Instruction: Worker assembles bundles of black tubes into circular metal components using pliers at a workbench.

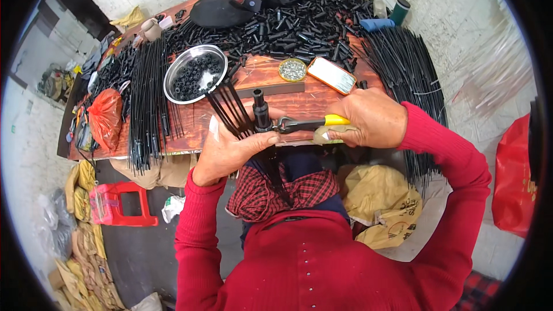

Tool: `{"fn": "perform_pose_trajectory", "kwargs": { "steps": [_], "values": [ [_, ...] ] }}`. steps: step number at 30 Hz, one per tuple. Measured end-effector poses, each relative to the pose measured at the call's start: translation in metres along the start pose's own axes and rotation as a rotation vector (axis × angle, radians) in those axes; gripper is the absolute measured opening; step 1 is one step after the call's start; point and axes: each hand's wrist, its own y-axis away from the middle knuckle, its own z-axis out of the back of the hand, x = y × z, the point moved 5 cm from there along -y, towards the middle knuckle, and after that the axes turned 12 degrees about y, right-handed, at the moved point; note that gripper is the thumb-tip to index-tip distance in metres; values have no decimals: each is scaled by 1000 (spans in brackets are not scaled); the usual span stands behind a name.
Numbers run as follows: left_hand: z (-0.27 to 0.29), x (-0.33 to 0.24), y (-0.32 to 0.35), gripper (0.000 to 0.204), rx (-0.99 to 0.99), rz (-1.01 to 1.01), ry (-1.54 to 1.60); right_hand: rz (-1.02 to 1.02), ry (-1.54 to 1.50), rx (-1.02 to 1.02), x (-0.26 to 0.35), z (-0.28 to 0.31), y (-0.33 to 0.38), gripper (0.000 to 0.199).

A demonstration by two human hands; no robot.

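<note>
My left hand [227, 152] is closed around a black stepped plastic tube [261, 112] and a bundle of thin black rods [233, 112]. The tube stands upright between thumb and fingers, while the rods slant down toward my lap. In my right hand [377, 120] is a pair of pliers [305, 125] with a yellow grip. Its jaws reach the left thumb, right beside the tube's lower part; whether they grip anything is too small to tell. Behind my left hand, a steel bowl [168, 88] holds many small black rings [196, 75].
Black tubular parts [288, 34] heap across the back of the wooden table [193, 129]. Long black rods lie in bundles at left [147, 98] and right [403, 63]. A round tin of small metal bits [292, 69] sits near a phone [332, 75]. A red stool [124, 204] stands lower left.
</note>
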Motion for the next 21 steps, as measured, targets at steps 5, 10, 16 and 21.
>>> {"fn": "perform_pose_trajectory", "kwargs": {
  "steps": [5, 10, 16, 21],
  "values": [
    [-2, 3, -1, 31, 55, 0, -14, -203, -960, 586, -3, -41, 9, 44],
    [-3, 15, -6, 32, 6, 38, 99, -176, -1062, 620, -8, -58, 10, 41],
    [-4, 15, -6, 33, -14, 28, 115, -177, -178, 19, -1, -21, 21, 49],
    [-4, 22, -7, 34, -55, 40, 122, -47, 206, -430, 16, -3, 38, 56]
  ]
}}
